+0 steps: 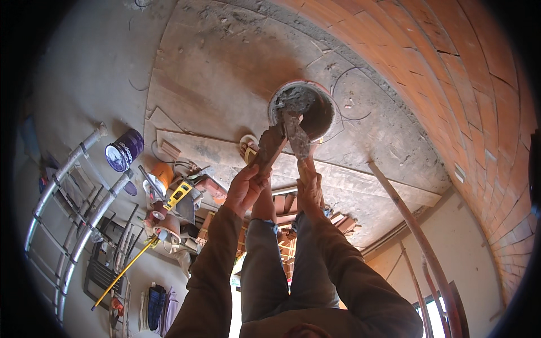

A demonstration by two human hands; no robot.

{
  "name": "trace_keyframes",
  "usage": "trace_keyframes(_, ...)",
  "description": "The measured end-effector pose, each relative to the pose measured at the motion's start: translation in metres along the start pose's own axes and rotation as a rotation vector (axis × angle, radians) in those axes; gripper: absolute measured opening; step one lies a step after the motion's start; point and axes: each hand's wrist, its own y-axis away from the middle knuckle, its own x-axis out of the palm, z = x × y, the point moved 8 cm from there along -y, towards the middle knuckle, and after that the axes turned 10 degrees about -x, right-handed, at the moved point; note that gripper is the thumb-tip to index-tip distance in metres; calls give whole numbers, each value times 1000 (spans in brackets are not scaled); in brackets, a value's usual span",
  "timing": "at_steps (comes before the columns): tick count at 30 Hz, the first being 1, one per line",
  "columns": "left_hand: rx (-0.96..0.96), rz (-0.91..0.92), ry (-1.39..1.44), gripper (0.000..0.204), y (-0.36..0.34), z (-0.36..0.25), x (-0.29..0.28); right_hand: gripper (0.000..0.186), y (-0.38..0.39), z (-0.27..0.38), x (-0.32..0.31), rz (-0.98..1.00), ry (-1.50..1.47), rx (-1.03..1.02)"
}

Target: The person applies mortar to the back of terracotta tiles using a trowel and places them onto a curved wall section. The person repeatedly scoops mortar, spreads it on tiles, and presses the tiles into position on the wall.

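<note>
My left hand (245, 188) grips a long, narrow brick piece (269, 151) with grey mortar on its upper end. In my right hand (309, 188) is the wooden handle of a trowel, whose mortar-coated blade (297, 138) meets the brick. Just beyond them stands a round bucket (329, 115), partly filled with lumpy grey mortar (296, 98). My sandalled foot (248, 143) shows behind the brick, near the bucket.
A brick wall (473, 84) runs along the right, near leaning poles (406, 214). At left are a metal ladder (56, 188), a purple pail (124, 150), an orange bucket (160, 177), a yellow level (179, 195) and piled tools. More bricks (344, 222) lie behind my legs.
</note>
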Motion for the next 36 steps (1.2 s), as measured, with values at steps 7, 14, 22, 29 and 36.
trace_keyframes(7, 79, 20, -164, 40, 4, -19, -16, 39, 21, -37, -43, 185, 11, 100)
trace_keyframes(14, 118, -20, -203, 48, 28, -30, -10, 49, -68, -67, -7, 128, -275, -27)
trace_keyframes(22, 104, -1, -245, 62, 88, -25, 8, 47, -121, -29, 9, 211, -57, 111)
trace_keyframes(29, 183, 66, -511, 50, 163, -22, 66, 44, -127, 90, -86, 233, -1648, 280)
trace_keyframes(36, 340, 97, -919, 50, 264, -22, 197, 35, -101, 176, -262, 123, -1537, 101)
